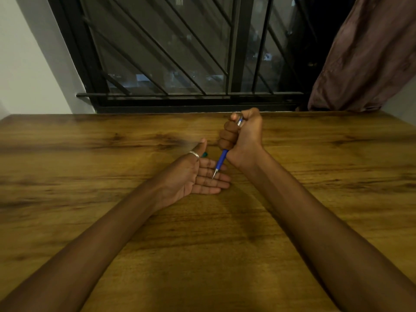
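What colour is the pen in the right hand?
The pen is blue; head view shows it.

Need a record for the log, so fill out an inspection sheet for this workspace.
Surface: wooden table, dark grain streaks.
Job's things: blue pen, metal tip down over the left fingers; contact cannot be told.
Clutter: small green thing, mostly hidden behind the left thumb.
Grips: right hand fisted round the pen; left hand open, fingers straight, lying on the table, ring on the thumb.
Cables: nothing seen.
Surroundings: barred window, brown curtain, white wall.
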